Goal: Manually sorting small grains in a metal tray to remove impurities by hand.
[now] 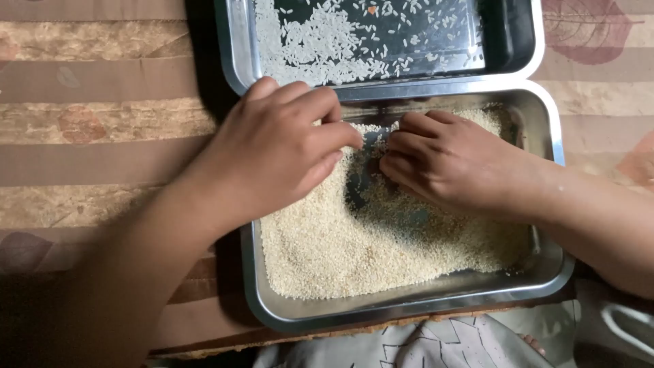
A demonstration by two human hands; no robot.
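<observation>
Grain (327, 252) tray (409, 307): both hands (279, 150) sifting inside.

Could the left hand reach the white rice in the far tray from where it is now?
Probably yes. The left hand hovers at the near tray edge beside the far tray, and nothing covers the white rice.

Dim warm light; glare on tray rims (436, 88); lower-left foreground dark, soft.

Two glossy, smooth metal trays (553, 129) hold matt, grainy seeds (327, 252) and rice (320, 48) on woven patterned cloth (88, 123).
</observation>
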